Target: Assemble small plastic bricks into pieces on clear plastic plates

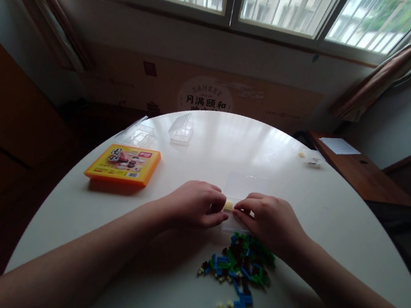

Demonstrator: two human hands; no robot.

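Note:
Both hands meet over an open, clear plastic box [242, 183] near the middle of the white table. Between them is a small ribbed piece of pale yellow building bricks [228, 206]. My left hand [202, 205] is closed, its curled fingers and thumb at the left end of the piece. From the other side, my right hand [271, 217] pinches at the right end with thumb and fingertips. Just below the box lies a loose pile of small building bricks [240, 261] in green, blue, dark brown and pale yellow. The right hand partly covers the box.
On the left side of the round table [171, 287] lies an orange-yellow game box [123, 164]. Behind it stand two open clear plastic cases [139, 135], [181, 131]. A small clear packet [312, 158] sits at the far right, near a wooden desk [363, 171].

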